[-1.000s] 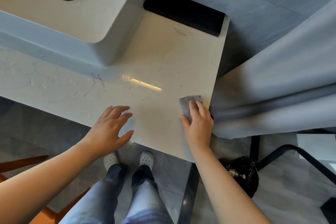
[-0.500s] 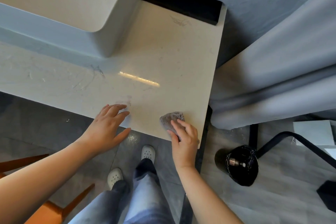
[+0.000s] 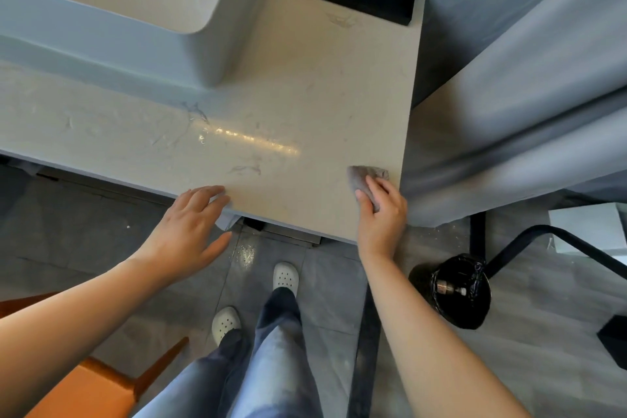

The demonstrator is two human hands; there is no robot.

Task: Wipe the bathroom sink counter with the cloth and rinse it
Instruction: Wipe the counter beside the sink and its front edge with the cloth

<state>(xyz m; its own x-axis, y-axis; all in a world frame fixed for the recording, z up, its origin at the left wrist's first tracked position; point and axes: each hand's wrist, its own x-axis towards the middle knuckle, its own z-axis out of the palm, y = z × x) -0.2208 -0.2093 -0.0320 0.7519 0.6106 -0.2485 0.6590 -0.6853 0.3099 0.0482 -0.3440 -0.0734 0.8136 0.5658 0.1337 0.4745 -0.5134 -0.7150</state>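
Small grey cloth (image 3: 368,176) lies bunched at the counter's (image 3: 305,95) front right corner, pressed under the right hand's (image 3: 381,214) straight fingers; left hand (image 3: 190,227) open, fingertips on front edge; cloth judged soft, light, limp, so best gathered mid-bunch.

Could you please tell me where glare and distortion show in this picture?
Head view: a bright glare streak crosses the counter, left of the cloth under the right hand; the wide-angle lens stretches things toward the frame's corners.
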